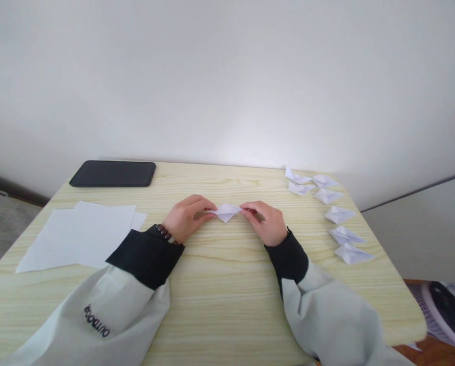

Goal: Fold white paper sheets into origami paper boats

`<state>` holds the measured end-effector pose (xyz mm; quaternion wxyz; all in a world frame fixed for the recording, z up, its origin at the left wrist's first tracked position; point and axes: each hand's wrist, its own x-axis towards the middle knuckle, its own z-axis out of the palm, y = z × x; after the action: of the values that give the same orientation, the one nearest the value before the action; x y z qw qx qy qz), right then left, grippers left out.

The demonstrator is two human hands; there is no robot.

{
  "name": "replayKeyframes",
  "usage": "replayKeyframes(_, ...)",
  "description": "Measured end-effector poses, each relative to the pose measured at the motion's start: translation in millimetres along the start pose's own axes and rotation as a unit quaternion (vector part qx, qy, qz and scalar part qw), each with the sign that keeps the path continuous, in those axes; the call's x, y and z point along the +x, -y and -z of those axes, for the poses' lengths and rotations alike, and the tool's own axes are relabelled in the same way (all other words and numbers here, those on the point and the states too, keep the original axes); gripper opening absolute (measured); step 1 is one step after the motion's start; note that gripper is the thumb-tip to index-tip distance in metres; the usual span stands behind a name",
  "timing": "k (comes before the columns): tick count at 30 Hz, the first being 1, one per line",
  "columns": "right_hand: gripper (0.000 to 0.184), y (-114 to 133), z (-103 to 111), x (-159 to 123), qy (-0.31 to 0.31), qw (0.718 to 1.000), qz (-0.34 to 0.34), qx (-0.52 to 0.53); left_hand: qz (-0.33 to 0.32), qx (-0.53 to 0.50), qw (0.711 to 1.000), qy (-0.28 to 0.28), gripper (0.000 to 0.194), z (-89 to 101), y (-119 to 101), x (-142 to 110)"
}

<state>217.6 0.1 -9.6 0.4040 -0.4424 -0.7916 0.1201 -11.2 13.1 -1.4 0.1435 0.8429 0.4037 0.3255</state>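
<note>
A small folded white paper boat (pixel 226 212) is stretched between my two hands above the middle of the wooden table (pixel 219 305). My left hand (pixel 189 217) pinches its left tip between thumb and forefinger. At the other tip, my right hand (pixel 266 221) pinches the paper in the same way. The boat's lower point faces me, and its ends are partly covered by my fingertips. Several finished-looking folded paper boats (pixel 340 215) stand along the table's right side, apart from my right hand.
Loose white paper sheets (pixel 86 231) lie overlapping at the left. Behind them, a black flat phone-like slab (pixel 115 174) rests near the back edge. A white wall (pixel 219 91) rises behind the table. Beyond the right front corner, a purple basket (pixel 433 310) stands on the floor.
</note>
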Motion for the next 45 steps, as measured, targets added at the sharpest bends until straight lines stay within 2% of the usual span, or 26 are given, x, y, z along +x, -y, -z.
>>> replayKeyframes(3, 0.013, 1, -1, 1, -0.021, 0.999, -0.043, 0.021, -0.004, 0.009, 1.0, -0.003, 0.019, -1.4, -3, 2)
replayKeyframes(9, 0.016, -5, -1, -1, -0.066, 0.991, -0.116, 0.027, 0.006, 0.061, 0.998, 0.026, 0.028, -7.5, 0, 5)
replayKeyframes(14, 0.022, -19, 23, -3, -0.081, 0.976, -0.19, -0.065, -0.035, 0.138, 0.986, 0.086, 0.045, -12.5, -1, 2)
replayKeyframes(16, 0.021, -27, 40, -4, -0.06, 0.963, -0.227, -0.133, -0.043, 0.153, 0.982, 0.1, 0.049, -14.1, -5, 1)
replayKeyframes(19, 0.021, -39, 65, -7, -0.037, 0.928, -0.293, -0.226, -0.041, 0.169, 0.979, 0.104, 0.051, -15.9, -8, 0)
replayKeyframes(23, 0.02, -50, 92, -14, -0.006, 0.897, -0.343, -0.277, -0.046, 0.176, 0.979, 0.096, 0.049, -18.0, -7, -1)
replayKeyframes(27, 0.021, -55, 108, -16, -0.015, 0.861, -0.385, -0.331, -0.05, 0.177, 0.979, 0.083, 0.049, -20.6, -2, -2)
replayKeyframes(30, 0.02, -58, 113, -17, -0.004, 0.841, -0.407, -0.356, -0.046, 0.172, 0.981, 0.081, 0.049, -21.2, -3, -3)
replayKeyframes(33, 0.02, -61, 110, -21, -0.015, 0.84, -0.401, -0.365, -0.042, 0.171, 0.981, 0.086, 0.049, -20.0, -5, -2)
replayKeyframes(35, 0.024, -60, 104, -23, -0.071, 0.859, -0.34, -0.377, -0.041, 0.171, 0.98, 0.093, 0.05, -18.7, -6, -1)
replayKeyframes(37, 0.027, -55, 97, -24, -0.091, 0.874, -0.292, -0.378, -0.041, 0.172, 0.979, 0.097, 0.05, -17.6, -6, 0)
replayKeyframes(41, 0.023, -33, 76, -21, -0.123, 0.907, -0.221, -0.336, -0.043, 0.168, 0.98, 0.094, 0.049, -18.2, -7, -1)
replayKeyframes(45, 0.019, -4, 41, -18, -0.12, 0.94, -0.145, -0.286, -0.023, 0.177, 0.981, 0.081, 0.044, -21.4, -17, -8)
